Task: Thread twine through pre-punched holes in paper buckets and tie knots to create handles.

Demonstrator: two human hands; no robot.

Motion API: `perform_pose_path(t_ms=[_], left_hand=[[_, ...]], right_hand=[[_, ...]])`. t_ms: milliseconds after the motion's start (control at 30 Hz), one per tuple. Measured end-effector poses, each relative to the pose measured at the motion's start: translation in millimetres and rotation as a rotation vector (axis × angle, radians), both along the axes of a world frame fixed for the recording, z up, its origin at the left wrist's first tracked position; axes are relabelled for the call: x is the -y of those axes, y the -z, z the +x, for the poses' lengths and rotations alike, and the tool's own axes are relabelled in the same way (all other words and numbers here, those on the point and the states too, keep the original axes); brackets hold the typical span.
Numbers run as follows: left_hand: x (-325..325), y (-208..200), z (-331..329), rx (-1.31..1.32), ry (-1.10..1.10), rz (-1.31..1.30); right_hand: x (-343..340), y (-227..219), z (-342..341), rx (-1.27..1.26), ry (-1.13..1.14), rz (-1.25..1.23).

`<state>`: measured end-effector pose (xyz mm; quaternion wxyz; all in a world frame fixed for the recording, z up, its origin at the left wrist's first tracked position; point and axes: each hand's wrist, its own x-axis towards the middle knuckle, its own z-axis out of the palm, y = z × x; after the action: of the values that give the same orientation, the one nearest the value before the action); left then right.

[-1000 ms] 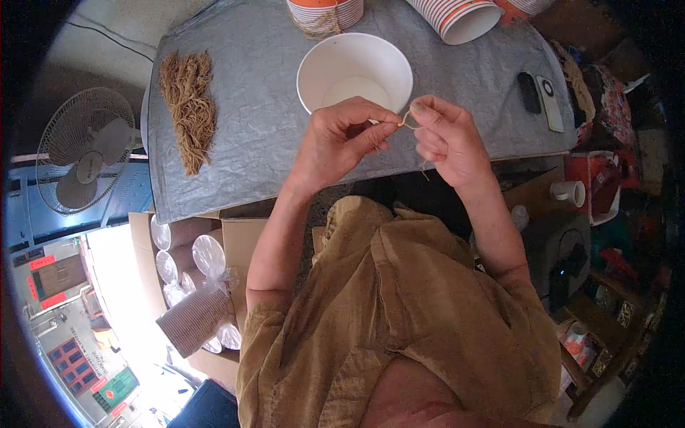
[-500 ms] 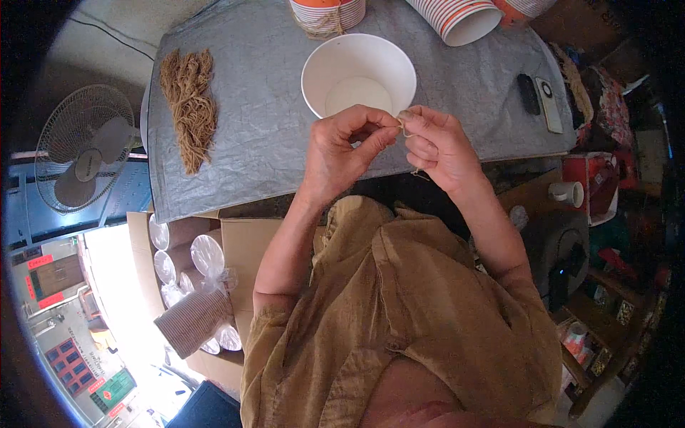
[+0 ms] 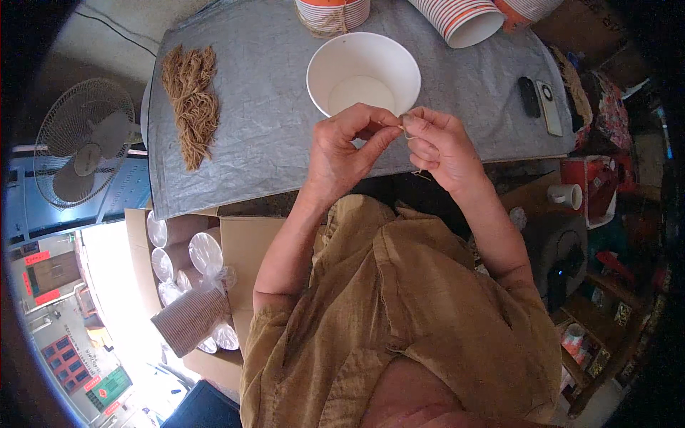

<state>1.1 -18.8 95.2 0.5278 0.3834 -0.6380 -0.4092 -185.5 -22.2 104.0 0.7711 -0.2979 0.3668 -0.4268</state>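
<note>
My left hand (image 3: 351, 145) pinches a thin piece of tan twine (image 3: 407, 133) between thumb and forefinger. Fingertip to fingertip with it, my right hand (image 3: 444, 146) grips the same twine, and a loose end hangs below its curled fingers. Just beyond both hands stands a white paper bucket (image 3: 364, 53), upright with its mouth toward me. The near part of its rim is hidden behind my fingers. A bundle of tan twine (image 3: 193, 107) lies on the left of the grey-covered table (image 3: 260, 107).
Stacked paper buckets with orange bands (image 3: 460, 25) lie at the far edge, beside an upright stack tied with twine (image 3: 334, 16). A phone (image 3: 549, 107) and a black object (image 3: 529, 98) rest at the right. Left below is a carton (image 3: 246, 242) with wrapped cup stacks (image 3: 191, 321); a fan (image 3: 85, 143) stands further left.
The view has shifted slightly. Both hands keep their grip on the twine at nearly the same place before the bucket, fingers barely moved.
</note>
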Motion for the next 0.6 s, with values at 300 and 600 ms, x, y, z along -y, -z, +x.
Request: perform_pose_path(t_ms=[300,600], left_hand=[[6,-10,14,-0.177,0.15,0.367],[12,-14,13,-0.333,0.229,0.592]], right_hand=[[4,-8,-8,-0.056,0.071,-0.235],[1,-6,-7,-0.794,0.175,-0.96]])
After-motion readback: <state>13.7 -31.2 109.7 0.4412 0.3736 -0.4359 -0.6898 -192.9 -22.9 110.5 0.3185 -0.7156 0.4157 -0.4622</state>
